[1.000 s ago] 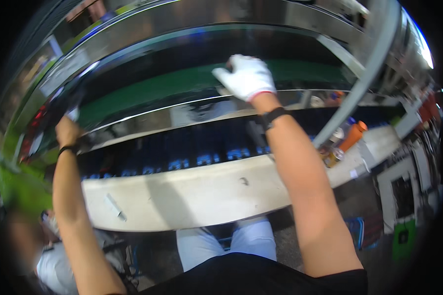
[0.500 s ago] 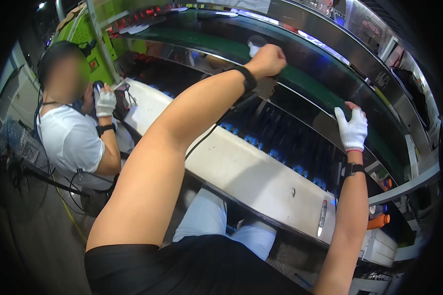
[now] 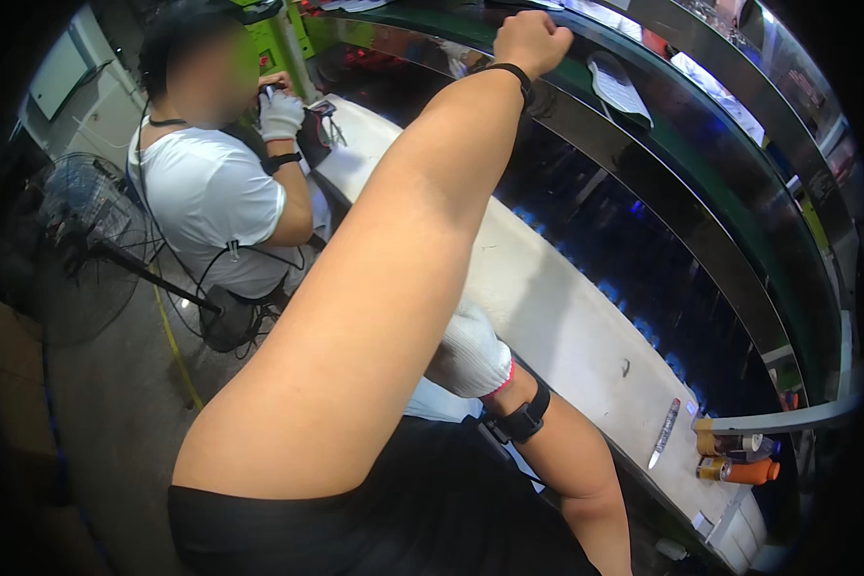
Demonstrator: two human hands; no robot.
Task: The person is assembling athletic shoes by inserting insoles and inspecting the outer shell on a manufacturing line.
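My left hand (image 3: 533, 43), bare with a black wristband, is stretched far forward over the dark green conveyor belt (image 3: 715, 182). Its fingers are curled closed, and whether anything is inside them is hidden. Just right of it on the belt lies a pale, sole-shaped piece (image 3: 619, 88) with a dark edge. My right hand (image 3: 475, 357) wears a white knit glove and is drawn back near my lap, by the front edge of the white ledge (image 3: 557, 331). My left forearm covers its fingers, so its grip cannot be seen.
A marker-like stick (image 3: 663, 434) and an orange bottle (image 3: 754, 471) are at the ledge's right end. To the left sits a co-worker (image 3: 216, 202), a gloved hand raised with a dark object. A fan (image 3: 96, 211) stands behind them. A curved metal rail (image 3: 787, 420) crosses at right.
My right hand has come back from the belt's right side to near my lap. My left hand reaches farther forward. The view has shifted, and a sole-shaped piece now shows beside my left hand.
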